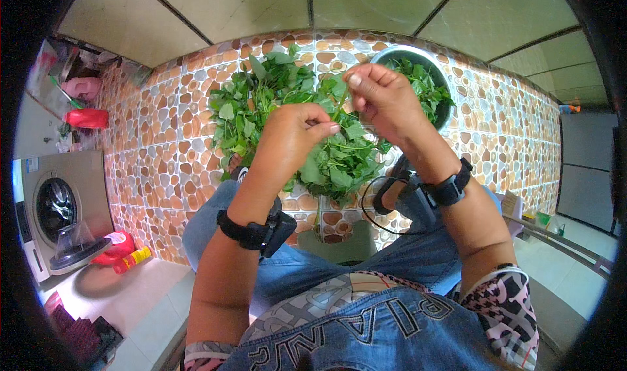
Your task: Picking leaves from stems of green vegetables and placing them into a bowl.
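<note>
Between my two hands a thin green leaf stem (341, 102) is stretched. My left hand (296, 131) pinches its lower end between thumb and forefinger. At the upper end, the thumb and forefinger of my right hand (384, 94) hold it. Beneath and beyond my hands lies a spread heap of leafy green stems (245, 111) on the patterned floor. Another part of the leafy heap (338, 170) lies nearer, between my feet. A round basin (443, 77) with leafy greens (416, 79) in it stands just beyond my right hand, which partly hides it.
A panelled wall (362, 3) bounds the tiled floor (152, 175) ahead. At the left stand a front-loading washing machine (56, 202) with its door open, a red bottle (132, 261) and a pink jug (82, 88). A black cable (365, 214) loops near my right knee.
</note>
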`<move>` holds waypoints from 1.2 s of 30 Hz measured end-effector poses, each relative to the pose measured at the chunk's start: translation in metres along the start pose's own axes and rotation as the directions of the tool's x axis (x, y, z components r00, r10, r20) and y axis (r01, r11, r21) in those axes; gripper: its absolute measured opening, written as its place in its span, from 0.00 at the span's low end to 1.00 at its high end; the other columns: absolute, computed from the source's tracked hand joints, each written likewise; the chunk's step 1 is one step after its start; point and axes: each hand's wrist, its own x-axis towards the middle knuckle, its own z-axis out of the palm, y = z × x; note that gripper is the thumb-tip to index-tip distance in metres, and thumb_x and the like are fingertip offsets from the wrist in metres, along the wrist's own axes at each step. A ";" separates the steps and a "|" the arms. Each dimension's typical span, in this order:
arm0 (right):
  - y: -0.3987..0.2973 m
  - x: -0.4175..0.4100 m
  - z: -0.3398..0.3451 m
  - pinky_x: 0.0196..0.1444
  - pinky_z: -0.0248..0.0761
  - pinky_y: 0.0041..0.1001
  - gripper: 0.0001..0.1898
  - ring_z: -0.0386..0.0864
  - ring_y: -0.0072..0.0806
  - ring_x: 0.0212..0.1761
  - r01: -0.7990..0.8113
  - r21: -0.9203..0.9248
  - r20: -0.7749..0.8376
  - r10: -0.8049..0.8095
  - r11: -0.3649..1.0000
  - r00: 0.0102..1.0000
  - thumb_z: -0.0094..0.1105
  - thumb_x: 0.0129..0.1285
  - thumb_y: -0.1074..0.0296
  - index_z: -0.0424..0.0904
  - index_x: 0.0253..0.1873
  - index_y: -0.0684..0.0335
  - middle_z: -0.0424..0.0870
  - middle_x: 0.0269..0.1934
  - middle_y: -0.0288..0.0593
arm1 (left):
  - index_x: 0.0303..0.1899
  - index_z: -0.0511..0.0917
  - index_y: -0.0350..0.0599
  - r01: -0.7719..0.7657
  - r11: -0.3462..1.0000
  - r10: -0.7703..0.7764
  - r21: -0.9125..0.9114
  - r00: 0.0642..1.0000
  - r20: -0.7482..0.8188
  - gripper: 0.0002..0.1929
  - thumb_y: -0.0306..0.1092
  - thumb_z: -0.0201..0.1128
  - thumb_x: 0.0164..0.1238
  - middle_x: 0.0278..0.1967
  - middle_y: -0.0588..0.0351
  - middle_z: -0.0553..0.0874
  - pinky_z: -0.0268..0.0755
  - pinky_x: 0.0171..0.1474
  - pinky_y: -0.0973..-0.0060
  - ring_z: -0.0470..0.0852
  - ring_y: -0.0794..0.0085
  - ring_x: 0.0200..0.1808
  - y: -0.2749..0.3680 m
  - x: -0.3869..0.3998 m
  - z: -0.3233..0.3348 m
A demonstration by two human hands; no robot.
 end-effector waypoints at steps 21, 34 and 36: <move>-0.017 -0.002 -0.020 0.38 0.71 0.17 0.10 0.76 0.16 0.35 0.082 -0.478 0.316 0.084 0.874 0.945 0.61 0.58 0.72 0.78 0.46 0.64 0.80 0.37 0.33 | 0.31 0.80 0.39 0.110 0.960 -0.087 -0.257 0.991 0.098 0.08 0.34 0.65 0.59 0.24 0.65 0.79 0.65 0.30 0.85 0.72 0.86 0.25 0.003 0.003 -0.003; 0.004 -0.001 -0.009 0.27 0.64 0.14 0.06 0.70 0.12 0.24 0.045 -0.465 0.222 0.067 0.884 0.973 0.62 0.59 0.68 0.78 0.32 0.63 0.77 0.24 0.30 | 0.37 0.79 0.37 0.126 0.874 -0.116 -0.469 0.992 0.050 0.09 0.33 0.63 0.61 0.29 0.61 0.81 0.68 0.33 0.85 0.75 0.82 0.28 -0.005 0.006 -0.003; 0.002 -0.001 -0.010 0.26 0.62 0.15 0.07 0.69 0.11 0.24 0.096 -0.557 0.264 0.067 0.825 0.962 0.62 0.59 0.67 0.78 0.30 0.63 0.76 0.23 0.29 | 0.37 0.79 0.37 0.137 0.851 -0.137 -0.508 0.990 0.036 0.08 0.32 0.63 0.60 0.28 0.61 0.81 0.68 0.33 0.84 0.75 0.82 0.28 -0.005 0.007 -0.002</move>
